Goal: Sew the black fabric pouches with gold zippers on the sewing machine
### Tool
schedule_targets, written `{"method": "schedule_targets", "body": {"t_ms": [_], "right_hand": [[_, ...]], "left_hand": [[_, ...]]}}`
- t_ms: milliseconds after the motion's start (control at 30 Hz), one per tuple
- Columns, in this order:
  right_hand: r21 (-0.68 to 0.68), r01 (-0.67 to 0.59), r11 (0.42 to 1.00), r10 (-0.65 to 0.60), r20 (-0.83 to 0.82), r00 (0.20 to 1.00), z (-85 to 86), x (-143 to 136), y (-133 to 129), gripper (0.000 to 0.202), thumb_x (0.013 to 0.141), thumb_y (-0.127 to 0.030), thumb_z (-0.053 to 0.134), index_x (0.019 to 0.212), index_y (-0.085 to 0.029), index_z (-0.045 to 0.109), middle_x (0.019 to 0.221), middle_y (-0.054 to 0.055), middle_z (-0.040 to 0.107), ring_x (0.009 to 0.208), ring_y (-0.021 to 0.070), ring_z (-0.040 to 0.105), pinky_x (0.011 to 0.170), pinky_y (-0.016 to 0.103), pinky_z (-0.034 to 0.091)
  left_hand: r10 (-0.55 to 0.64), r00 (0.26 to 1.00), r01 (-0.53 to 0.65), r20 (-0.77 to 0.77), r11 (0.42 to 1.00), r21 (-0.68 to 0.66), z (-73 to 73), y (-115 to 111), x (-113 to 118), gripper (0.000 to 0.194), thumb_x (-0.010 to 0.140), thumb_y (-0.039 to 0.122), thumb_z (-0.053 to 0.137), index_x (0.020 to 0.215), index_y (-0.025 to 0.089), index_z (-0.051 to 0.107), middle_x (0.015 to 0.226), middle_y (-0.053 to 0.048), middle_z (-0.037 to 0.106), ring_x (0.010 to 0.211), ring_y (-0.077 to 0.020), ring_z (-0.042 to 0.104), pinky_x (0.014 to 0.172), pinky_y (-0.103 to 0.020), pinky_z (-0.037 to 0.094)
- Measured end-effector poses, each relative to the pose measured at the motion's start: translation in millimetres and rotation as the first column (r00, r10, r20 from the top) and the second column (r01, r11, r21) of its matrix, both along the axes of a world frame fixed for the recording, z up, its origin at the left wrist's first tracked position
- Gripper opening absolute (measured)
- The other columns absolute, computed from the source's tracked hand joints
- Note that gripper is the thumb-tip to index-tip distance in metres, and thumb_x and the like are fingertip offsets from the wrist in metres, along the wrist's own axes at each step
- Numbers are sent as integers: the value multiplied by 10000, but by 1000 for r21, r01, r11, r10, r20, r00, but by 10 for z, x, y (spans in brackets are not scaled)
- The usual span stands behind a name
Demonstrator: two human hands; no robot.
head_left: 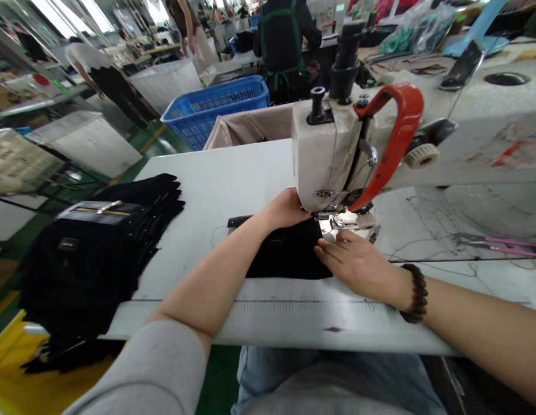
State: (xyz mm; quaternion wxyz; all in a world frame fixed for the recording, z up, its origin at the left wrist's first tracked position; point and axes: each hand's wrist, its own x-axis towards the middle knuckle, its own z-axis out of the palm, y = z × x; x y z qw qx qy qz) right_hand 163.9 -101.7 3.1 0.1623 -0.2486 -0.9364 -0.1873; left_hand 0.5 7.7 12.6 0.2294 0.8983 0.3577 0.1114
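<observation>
A black fabric piece lies flat on the white table under the head of a sewing machine. My left hand rests on its upper edge beside the needle area, with the fingertips hidden behind the machine head. On the fabric's right edge, just below the metal presser foot, lies my right hand, palm down with its fingers stretched out. A dark beaded bracelet circles the right wrist. At the left end of the table sits a stack of black fabric pieces, with a zipper on top.
Pink-handled snips and loose threads lie right of the needle. A ruler strip runs along the front edge. Behind the table are a blue basket and a beige cloth-lined bin. A yellow container stands lower left; people are farther back.
</observation>
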Motion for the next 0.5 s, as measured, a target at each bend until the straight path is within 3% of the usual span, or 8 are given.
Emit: {"method": "schedule_targets", "body": {"t_ms": [233, 500], "right_hand": [[-58, 1, 998, 2, 46, 999, -28, 14, 6, 313, 832, -21, 351, 907, -62, 653, 869, 144, 676, 732, 175, 566, 678, 325, 396], [-23, 11, 1000, -10, 26, 1000, -16, -3, -2, 306, 839, -22, 352, 877, -68, 652, 831, 116, 685, 697, 166, 582, 677, 298, 391]], "left_hand": [[4, 1000, -4, -20, 1000, -11, 16, 5, 1, 189, 739, 104, 562, 904, 108, 654, 980, -88, 670, 998, -246, 590, 902, -314, 441], [-29, 999, 30, 42, 999, -20, 5, -4, 2, 213, 760, 111, 574, 960, 122, 649, 1001, -52, 673, 1029, -219, 579, 906, -290, 437]]}}
